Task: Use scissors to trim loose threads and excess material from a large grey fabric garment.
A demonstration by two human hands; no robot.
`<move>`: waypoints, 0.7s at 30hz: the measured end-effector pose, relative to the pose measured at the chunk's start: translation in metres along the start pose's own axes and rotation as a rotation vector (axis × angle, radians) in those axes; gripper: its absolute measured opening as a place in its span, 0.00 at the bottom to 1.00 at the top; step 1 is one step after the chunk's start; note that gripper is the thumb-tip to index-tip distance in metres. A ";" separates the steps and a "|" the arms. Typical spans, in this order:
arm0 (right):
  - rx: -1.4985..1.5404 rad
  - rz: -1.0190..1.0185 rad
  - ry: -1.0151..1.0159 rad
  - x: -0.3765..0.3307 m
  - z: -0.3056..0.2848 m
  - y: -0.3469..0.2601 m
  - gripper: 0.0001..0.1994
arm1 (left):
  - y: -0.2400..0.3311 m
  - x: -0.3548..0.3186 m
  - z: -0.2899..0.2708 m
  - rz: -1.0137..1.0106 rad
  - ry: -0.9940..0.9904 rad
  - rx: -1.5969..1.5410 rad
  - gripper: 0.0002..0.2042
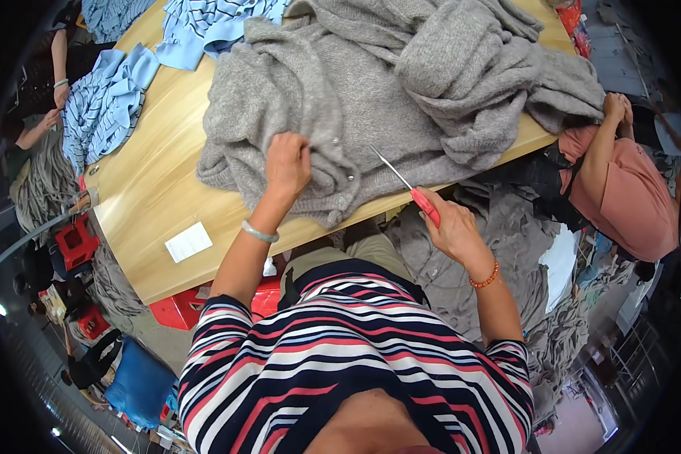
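- the grey knit garment (280, 102) sprawls on the table (129, 219), upper centre of the frame; it looks soft and floppy, best held by its buttoned edge.
- the left hand (287, 163) lies on it, fingers curled; i cannot tell whether it pinches cloth.
- the right hand (458, 231) grips 1 red-handled tool (424, 203) near centre, probably light and stiff.
- its metal shaft points upper left, long axis slanting from lower right; the garment's axis is lost in folds.

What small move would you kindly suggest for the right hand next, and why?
Perhaps move the red-handled tool left toward the apparent buttons on the grey garment: the right hand holds it with the tip apart from them, and the left hand lies beside them.
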State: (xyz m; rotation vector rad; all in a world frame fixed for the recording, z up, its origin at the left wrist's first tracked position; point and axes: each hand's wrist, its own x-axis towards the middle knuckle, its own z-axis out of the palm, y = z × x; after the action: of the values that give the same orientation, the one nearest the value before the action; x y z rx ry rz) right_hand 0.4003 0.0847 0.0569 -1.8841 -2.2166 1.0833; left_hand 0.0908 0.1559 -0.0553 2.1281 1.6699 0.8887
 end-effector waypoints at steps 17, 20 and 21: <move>-0.059 -0.014 -0.185 0.000 0.007 -0.026 0.20 | -0.020 -0.021 0.012 0.213 -0.452 0.224 0.30; -0.035 -0.015 -0.261 0.000 0.014 -0.039 0.19 | -0.029 -0.025 0.015 0.215 -0.449 0.176 0.29; -0.047 -0.029 -0.217 0.005 0.014 -0.045 0.18 | -0.029 -0.026 0.018 0.222 -0.433 0.165 0.29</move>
State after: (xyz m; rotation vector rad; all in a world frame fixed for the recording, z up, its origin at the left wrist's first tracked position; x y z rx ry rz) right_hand 0.3543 0.0821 0.0680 -1.8246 -2.3933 1.2995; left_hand 0.0761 0.1420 -0.0933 2.4320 1.3444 0.3092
